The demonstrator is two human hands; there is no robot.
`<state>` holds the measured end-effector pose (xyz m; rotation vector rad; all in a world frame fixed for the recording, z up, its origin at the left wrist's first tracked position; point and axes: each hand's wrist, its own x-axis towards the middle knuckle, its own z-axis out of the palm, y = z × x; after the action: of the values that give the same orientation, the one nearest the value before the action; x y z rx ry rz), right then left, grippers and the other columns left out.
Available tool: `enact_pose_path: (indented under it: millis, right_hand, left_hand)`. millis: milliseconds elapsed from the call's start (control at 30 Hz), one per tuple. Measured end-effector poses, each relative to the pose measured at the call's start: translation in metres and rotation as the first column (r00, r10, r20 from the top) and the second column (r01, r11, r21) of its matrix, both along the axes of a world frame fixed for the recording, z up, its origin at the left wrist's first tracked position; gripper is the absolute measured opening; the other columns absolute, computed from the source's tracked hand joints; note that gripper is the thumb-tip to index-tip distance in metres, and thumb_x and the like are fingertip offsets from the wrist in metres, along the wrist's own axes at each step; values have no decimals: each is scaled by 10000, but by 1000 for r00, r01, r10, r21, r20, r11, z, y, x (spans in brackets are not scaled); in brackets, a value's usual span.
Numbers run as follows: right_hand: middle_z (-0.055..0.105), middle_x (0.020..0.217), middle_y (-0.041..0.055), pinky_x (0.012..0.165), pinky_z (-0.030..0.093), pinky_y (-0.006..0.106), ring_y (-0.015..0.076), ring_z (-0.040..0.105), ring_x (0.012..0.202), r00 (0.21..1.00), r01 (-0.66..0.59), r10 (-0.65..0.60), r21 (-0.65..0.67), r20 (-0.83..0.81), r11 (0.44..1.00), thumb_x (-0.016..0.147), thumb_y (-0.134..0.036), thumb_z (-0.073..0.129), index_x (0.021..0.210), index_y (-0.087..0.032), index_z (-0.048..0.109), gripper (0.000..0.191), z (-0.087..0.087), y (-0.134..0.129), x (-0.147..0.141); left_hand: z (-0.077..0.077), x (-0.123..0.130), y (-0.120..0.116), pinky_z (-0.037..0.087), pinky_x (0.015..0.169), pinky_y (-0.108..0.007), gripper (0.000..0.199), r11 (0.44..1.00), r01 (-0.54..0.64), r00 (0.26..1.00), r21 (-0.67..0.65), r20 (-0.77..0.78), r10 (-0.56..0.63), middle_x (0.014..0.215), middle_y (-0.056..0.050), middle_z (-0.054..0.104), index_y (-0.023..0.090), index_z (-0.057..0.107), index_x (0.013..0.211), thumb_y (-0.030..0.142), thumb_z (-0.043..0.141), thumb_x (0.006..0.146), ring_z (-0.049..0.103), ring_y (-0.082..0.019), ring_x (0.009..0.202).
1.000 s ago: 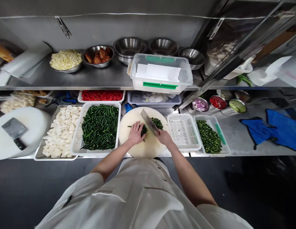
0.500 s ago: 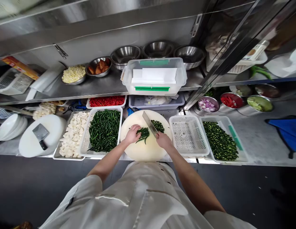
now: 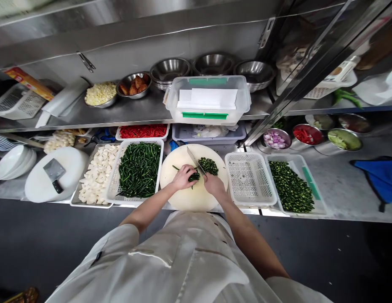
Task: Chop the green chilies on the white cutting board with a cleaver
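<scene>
On the round white cutting board, my left hand is closed over a small bunch of long green chilies, its fingers curled on top. One chili end pokes out behind the hand. My right hand grips the handle of a knife, whose broad blade slants away to the upper left, close beside the bunch. A pile of chopped green chilies lies on the blade's right side. The blade's lower edge is too small to make out.
Left of the board stand a white basket of whole green chilies, a tray of pale slices and another board with a cleaver. To the right are a white perforated basket and a tub of chopped chilies. A shelf runs behind.
My left hand has slid right, nearer the knife, and now covers more of the chili bunch. The knife in my right hand has shifted slightly left.
</scene>
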<state>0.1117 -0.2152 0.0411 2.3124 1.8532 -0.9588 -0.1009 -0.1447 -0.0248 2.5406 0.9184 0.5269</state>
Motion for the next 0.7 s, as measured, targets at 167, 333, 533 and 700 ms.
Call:
enact_pose_path:
  millis: [167,333,533,700]
  right_hand:
    - [770,1247,156,926,492,316,262,728,1149,1000,10,-10,-36,-10,999,1153,-373,337,1294,-179,658,401,5,1,-7]
    - [774,1210,166,904,501,331,282,740,1111,998,25,-24,-22,62,999,1146,-383,351,1286,-186,667,398,15,-8,-9]
    - [775,1169,190,898,516,355,303,753,1087,996,6,-1,-52,89,999,1137,-396,376,1269,-176,662,384,21,-15,-19]
    - [770,1185,194,893,534,360,297,762,1092,994,46,-37,-87,102,995,1146,-342,332,1305,-168,637,386,19,4,-38]
  left_hand:
    - [-3,3,8,509,1158,-531,431,998,57,998,-21,-37,-57,1361,-142,617,227,668,1298,480,715,953,534,-328,1343]
    - [-1,-5,10,469,1192,-533,460,996,84,996,-32,-8,-85,1368,-129,620,253,681,1314,494,741,927,508,-329,1358]
    - [-4,-7,26,502,1111,-488,290,963,259,962,-73,-68,-264,1256,-116,653,258,744,1172,439,700,950,515,-325,1295]
    - [-11,-4,25,501,1095,-507,259,969,243,968,-55,-49,-245,1238,-119,656,262,754,1145,406,710,934,489,-342,1302]
